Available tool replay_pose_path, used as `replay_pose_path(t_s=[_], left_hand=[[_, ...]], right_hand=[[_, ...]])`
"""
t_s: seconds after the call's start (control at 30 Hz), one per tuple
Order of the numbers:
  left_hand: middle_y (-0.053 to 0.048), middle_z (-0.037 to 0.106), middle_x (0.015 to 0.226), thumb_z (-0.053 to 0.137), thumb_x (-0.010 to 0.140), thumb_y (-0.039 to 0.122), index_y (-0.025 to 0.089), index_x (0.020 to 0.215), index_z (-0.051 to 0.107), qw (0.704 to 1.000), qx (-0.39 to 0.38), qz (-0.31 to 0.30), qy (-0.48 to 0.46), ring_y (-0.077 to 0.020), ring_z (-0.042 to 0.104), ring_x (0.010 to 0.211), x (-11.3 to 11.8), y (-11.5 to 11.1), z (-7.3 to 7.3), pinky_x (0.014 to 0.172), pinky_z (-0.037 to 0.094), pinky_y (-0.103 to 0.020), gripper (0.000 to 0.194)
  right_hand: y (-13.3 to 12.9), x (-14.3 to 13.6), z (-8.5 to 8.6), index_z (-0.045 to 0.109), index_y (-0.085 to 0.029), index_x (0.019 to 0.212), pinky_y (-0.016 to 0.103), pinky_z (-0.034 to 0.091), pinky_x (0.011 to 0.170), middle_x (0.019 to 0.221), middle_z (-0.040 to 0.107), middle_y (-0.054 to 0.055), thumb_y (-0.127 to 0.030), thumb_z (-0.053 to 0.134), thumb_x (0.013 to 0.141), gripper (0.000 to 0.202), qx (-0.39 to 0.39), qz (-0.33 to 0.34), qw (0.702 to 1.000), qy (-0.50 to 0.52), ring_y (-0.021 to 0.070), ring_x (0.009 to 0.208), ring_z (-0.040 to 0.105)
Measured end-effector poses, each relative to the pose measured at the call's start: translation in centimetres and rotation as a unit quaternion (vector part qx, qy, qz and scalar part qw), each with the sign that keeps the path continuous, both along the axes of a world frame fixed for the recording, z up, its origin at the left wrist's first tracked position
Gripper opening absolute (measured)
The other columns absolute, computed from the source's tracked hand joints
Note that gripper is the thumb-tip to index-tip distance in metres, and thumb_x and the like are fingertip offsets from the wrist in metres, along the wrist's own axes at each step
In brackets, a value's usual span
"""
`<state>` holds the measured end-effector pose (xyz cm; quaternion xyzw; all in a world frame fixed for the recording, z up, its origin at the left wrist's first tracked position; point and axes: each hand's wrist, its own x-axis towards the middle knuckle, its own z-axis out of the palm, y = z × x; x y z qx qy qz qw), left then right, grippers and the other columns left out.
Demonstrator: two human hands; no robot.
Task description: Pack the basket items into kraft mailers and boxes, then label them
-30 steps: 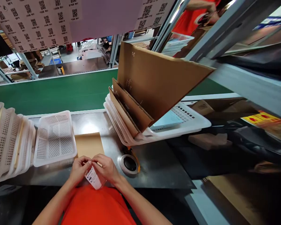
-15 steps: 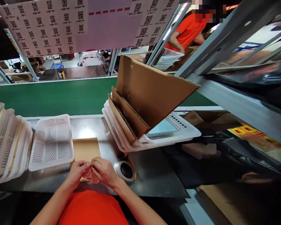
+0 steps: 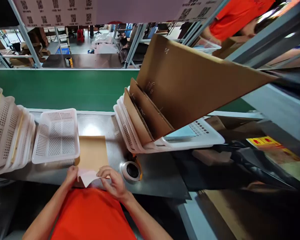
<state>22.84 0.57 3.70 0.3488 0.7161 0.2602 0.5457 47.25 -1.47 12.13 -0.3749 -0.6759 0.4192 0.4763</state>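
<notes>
A small thin white sheet (image 3: 88, 176), bent at one corner, spans the gap between my hands. My left hand (image 3: 71, 175) is closed on its left end, and my right hand (image 3: 113, 181) pinches the right end between thumb and fingers. Just beyond it, a flat brown piece of cardboard or kraft packaging (image 3: 93, 151) lies on the metal table (image 3: 110, 130), its near edge partly covered by the sheet and my fingers. To the right of my right hand sits a roll of tape (image 3: 131, 171), apparently on an orange dispenser.
A white perforated basket (image 3: 57, 136) stands on the left beside a stack of tilted baskets (image 3: 10, 136). At right, large cardboard sheets (image 3: 187, 83) lean in more white baskets (image 3: 130, 130). A green conveyor belt (image 3: 65, 90) runs behind. Beyond it, a person in red (image 3: 236, 20) works.
A red printed piece showed between my hands before; now a white sheet does. My hands have moved apart, the left one leftward. The camera view has tilted down.
</notes>
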Motion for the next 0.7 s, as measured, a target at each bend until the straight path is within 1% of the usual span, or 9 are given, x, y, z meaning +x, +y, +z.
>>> replay_pose_path(t_s=[0.07, 0.13, 0.2, 0.27, 0.37, 0.47, 0.57, 0.63, 0.7], left_hand=[[0.001, 0.053, 0.06, 0.056, 0.086, 0.031, 0.027, 0.065, 0.045, 0.998, -0.001, 0.009, 0.067, -0.0241, 0.06, 0.074, -2.7, -2.0, -1.2, 0.072, 0.042, -0.033, 0.024], [-0.002, 0.06, 0.069, 0.048, 0.092, 0.027, 0.026, 0.073, 0.046, 0.99, 0.01, -0.037, 0.137, -0.0261, 0.064, 0.082, -5.0, -4.3, -2.3, 0.079, 0.043, -0.035, 0.019], [-0.004, 0.066, 0.079, 0.038, 0.099, 0.027, 0.025, 0.085, 0.05, 0.968, 0.022, -0.144, 0.205, -0.0265, 0.068, 0.086, -6.7, -6.3, -3.1, 0.081, 0.043, -0.035, 0.018], [-0.007, 0.071, 0.087, 0.031, 0.104, 0.029, 0.024, 0.097, 0.053, 0.93, 0.024, -0.264, 0.253, -0.0269, 0.071, 0.089, -7.6, -7.8, -3.8, 0.081, 0.043, -0.034, 0.023], [-0.01, 0.076, 0.094, 0.03, 0.106, 0.03, 0.024, 0.105, 0.057, 0.889, 0.011, -0.368, 0.274, -0.0289, 0.073, 0.094, -7.5, -8.6, -3.9, 0.081, 0.043, -0.034, 0.028], [-0.012, 0.077, 0.101, 0.032, 0.106, 0.033, 0.023, 0.11, 0.061, 0.883, 0.014, -0.389, 0.261, -0.0306, 0.073, 0.1, -6.6, -8.5, -3.6, 0.084, 0.045, -0.035, 0.031], [-0.013, 0.078, 0.111, 0.045, 0.101, 0.033, 0.024, 0.117, 0.064, 0.909, 0.056, -0.353, 0.214, -0.0307, 0.072, 0.106, -5.6, -7.9, -3.3, 0.091, 0.047, -0.037, 0.026], [-0.012, 0.077, 0.108, 0.054, 0.096, 0.032, 0.023, 0.108, 0.068, 0.915, 0.1, -0.345, 0.182, -0.0298, 0.071, 0.103, -5.0, -7.5, -3.1, 0.092, 0.049, -0.038, 0.02], [-0.011, 0.076, 0.099, 0.057, 0.095, 0.033, 0.022, 0.091, 0.071, 0.906, 0.146, -0.362, 0.164, -0.0286, 0.07, 0.095, -4.3, -6.8, -2.9, 0.091, 0.051, -0.039, 0.018]], right_hand=[[0.5, -0.6, -1.2, 0.057, -0.026, 0.086, 0.039, 0.056, 0.082, 0.088, 0.067, 0.005, -0.043, 0.057, 0.098, 0.021, -0.101, -0.114, 0.984, 0.087, 0.0209, 0.084, 0.064], [1.9, -1.2, -3.0, 0.057, -0.025, 0.085, 0.036, 0.055, 0.077, 0.087, 0.065, 0.004, -0.051, 0.066, 0.091, 0.028, -0.201, -0.185, 0.953, 0.131, 0.0192, 0.08, 0.062], [3.5, -1.7, -5.4, 0.057, -0.024, 0.085, 0.034, 0.054, 0.072, 0.082, 0.064, 0.001, -0.054, 0.076, 0.077, 0.036, -0.283, -0.195, 0.93, 0.132, 0.0175, 0.073, 0.061], [4.9, -2.1, -7.8, 0.056, -0.024, 0.082, 0.032, 0.052, 0.065, 0.073, 0.06, -0.003, -0.053, 0.081, 0.065, 0.042, -0.327, -0.19, 0.918, 0.121, 0.0157, 0.065, 0.058], [6.1, -2.7, -10.9, 0.054, -0.024, 0.077, 0.028, 0.045, 0.056, 0.062, 0.054, -0.006, -0.05, 0.079, 0.059, 0.04, -0.346, -0.189, 0.914, 0.096, 0.014, 0.058, 0.052], [7.0, -3.2, -12.7, 0.054, -0.023, 0.076, 0.027, 0.039, 0.054, 0.06, 0.052, -0.007, -0.046, 0.075, 0.059, 0.035, -0.348, -0.185, 0.916, 0.072, 0.0128, 0.056, 0.048], [7.9, -3.4, -13.4, 0.055, -0.023, 0.077, 0.027, 0.04, 0.057, 0.064, 0.054, -0.007, -0.043, 0.07, 0.059, 0.031, -0.34, -0.17, 0.923, 0.054, 0.0131, 0.06, 0.049], [8.5, -3.5, -13.8, 0.056, -0.023, 0.078, 0.027, 0.041, 0.058, 0.063, 0.053, -0.007, -0.04, 0.068, 0.059, 0.028, -0.332, -0.158, 0.929, 0.039, 0.0132, 0.061, 0.049], [8.9, -3.6, -14.2, 0.056, -0.022, 0.078, 0.027, 0.04, 0.058, 0.061, 0.051, -0.007, -0.037, 0.065, 0.06, 0.025, -0.324, -0.147, 0.934, 0.02, 0.0131, 0.06, 0.047]])
